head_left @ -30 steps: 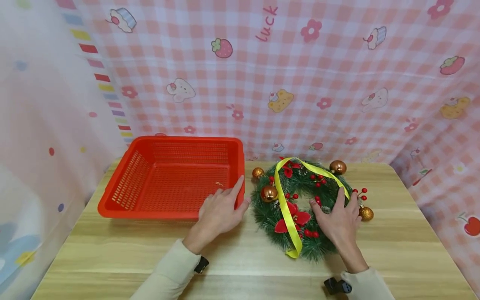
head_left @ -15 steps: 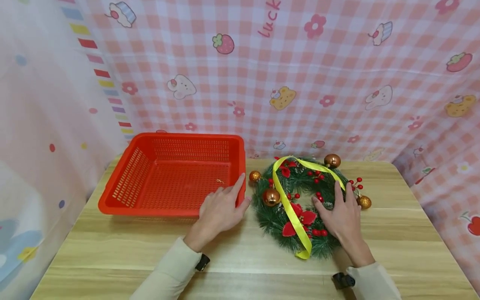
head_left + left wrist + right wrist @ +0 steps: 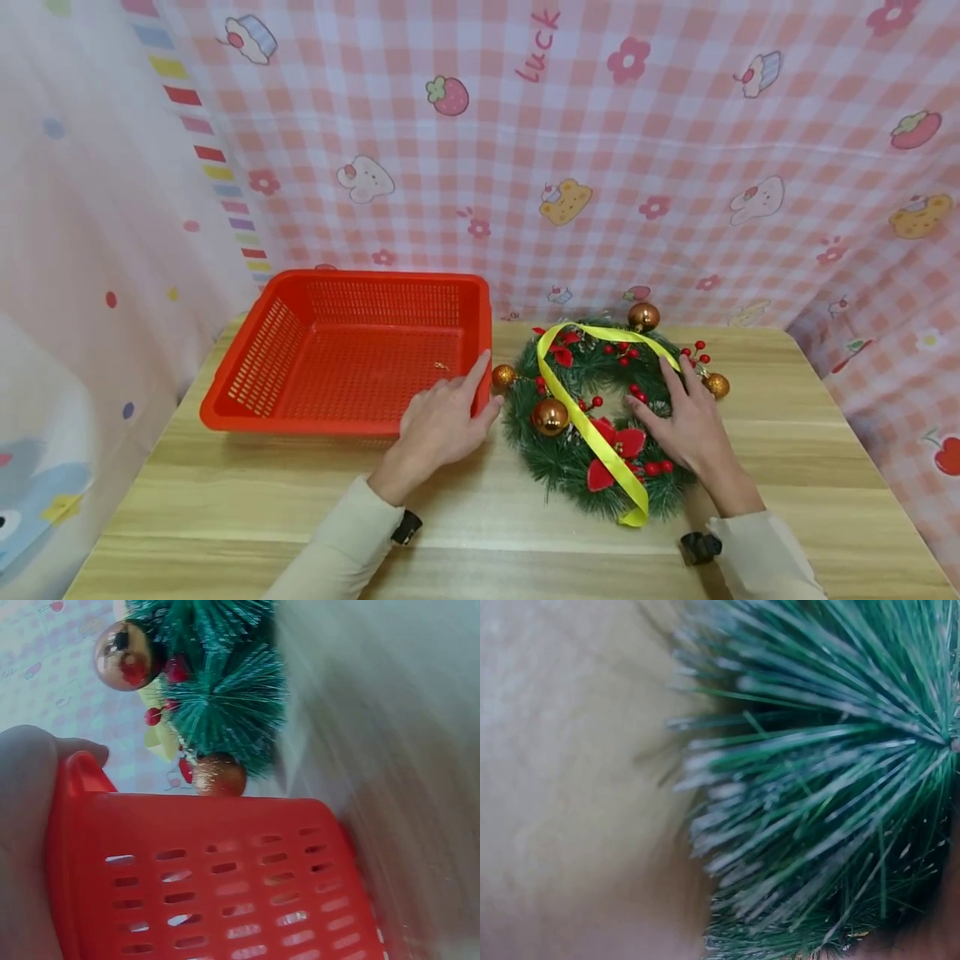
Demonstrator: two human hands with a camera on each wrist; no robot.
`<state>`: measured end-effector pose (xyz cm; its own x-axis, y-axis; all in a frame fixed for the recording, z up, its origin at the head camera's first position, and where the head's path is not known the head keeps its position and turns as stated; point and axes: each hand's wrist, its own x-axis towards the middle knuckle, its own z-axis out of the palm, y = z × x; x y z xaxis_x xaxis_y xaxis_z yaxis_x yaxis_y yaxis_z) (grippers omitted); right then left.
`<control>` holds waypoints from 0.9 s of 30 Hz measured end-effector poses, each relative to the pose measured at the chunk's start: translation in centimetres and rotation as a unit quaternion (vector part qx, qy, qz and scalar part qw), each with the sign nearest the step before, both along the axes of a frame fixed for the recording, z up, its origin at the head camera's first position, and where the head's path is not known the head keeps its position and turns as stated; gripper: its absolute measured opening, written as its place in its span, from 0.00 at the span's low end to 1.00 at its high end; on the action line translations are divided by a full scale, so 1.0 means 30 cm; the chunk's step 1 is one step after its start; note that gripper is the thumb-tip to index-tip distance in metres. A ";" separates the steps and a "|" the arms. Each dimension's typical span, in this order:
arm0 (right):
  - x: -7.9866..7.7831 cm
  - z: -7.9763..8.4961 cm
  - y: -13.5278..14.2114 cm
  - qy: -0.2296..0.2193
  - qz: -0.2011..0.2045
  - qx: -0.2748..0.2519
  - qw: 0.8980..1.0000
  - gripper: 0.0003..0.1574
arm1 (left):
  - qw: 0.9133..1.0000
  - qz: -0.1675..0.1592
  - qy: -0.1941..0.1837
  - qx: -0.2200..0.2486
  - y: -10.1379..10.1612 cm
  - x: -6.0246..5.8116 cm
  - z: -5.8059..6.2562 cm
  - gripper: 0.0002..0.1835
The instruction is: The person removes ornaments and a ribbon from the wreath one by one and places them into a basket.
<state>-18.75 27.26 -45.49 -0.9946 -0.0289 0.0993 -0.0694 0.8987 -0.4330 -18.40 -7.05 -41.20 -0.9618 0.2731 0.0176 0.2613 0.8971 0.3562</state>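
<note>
A green Christmas wreath [image 3: 551, 462] lies on the table, dressed with red poinsettias, berries, bronze baubles and a yellow ribbon [image 3: 617, 467]. My right hand [image 3: 693, 425] grips its right side, thumb over the ring's inner edge and fingers on the ribbon and outer needles. In the right wrist view only green needles [image 3: 817, 780] fill the near side. To the left stands a red plastic basket [image 3: 300, 429]. My left hand [image 3: 442, 421] holds its right rim, thumb on the outside; the other fingers are partly hidden. The left wrist view shows the basket's slotted wall [image 3: 217, 817] beneath that hand.
A small gold-coloured bit [image 3: 441, 366] lies in the basket. One glittery bauble [image 3: 503, 377] sits close to the basket's right wall. Behind the wooden table [image 3: 525, 567] hangs a pink checked cloth [image 3: 495, 150].
The wreath has turned counter-clockwise: its top bauble went left, its left one came down and the ribbon's end swung right. My right hand shifted slightly with it. The left hand and basket stayed put.
</note>
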 end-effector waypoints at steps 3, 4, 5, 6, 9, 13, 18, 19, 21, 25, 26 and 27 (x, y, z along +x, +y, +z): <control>-0.001 -0.005 0.002 -0.005 0.004 0.003 1.000 0.57 | 1.000 0.006 0.005 0.017 0.008 0.006 0.004 0.38; -0.002 -0.006 0.001 -0.007 0.006 0.004 1.000 0.56 | 1.000 0.006 0.015 0.027 0.012 0.008 0.005 0.37; -0.001 -0.007 0.001 -0.009 0.007 0.004 1.000 0.57 | 0.999 0.004 0.032 0.039 0.018 0.011 0.005 0.36; -0.001 -0.009 0.000 -0.010 0.007 0.004 1.000 0.57 | 0.997 -0.003 0.057 0.053 0.026 0.015 0.005 0.34; 0.003 -0.013 0.000 -0.011 0.007 0.003 1.000 0.56 | 0.984 -0.041 0.134 0.114 0.064 0.026 0.003 0.27; 0.009 -0.020 0.004 -0.003 0.004 0.001 1.000 0.56 | 0.964 -0.098 0.175 0.175 0.134 0.050 0.010 0.22; 0.009 -0.025 0.008 0.005 0.004 0.001 1.000 0.55 | 0.976 -0.118 0.109 0.146 0.209 0.075 0.007 0.25; 0.008 -0.026 0.008 0.006 0.004 0.001 1.000 0.55 | 0.980 -0.116 0.098 0.132 0.218 0.076 0.003 0.27; 0.007 -0.026 0.007 0.005 0.005 0.002 1.000 0.55 | 0.983 -0.115 0.089 0.111 0.232 0.074 -0.008 0.28; 0.002 -0.024 0.004 0.008 0.008 0.004 1.000 0.56 | 0.986 -0.112 0.088 0.090 0.242 0.069 -0.019 0.31; 0.001 -0.022 0.004 0.010 0.008 0.005 1.000 0.56 | 0.986 -0.113 0.089 0.089 0.244 0.067 -0.019 0.31; 0.001 -0.020 0.004 0.012 0.007 0.005 1.000 0.56 | 0.985 -0.115 0.091 0.090 0.245 0.065 -0.018 0.31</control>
<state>-18.73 27.36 -46.09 -0.9914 -0.0449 0.1233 -0.0933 0.9017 -0.4221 -16.46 0.31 -41.73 -0.8512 0.4604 0.2519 0.5246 0.7327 0.4335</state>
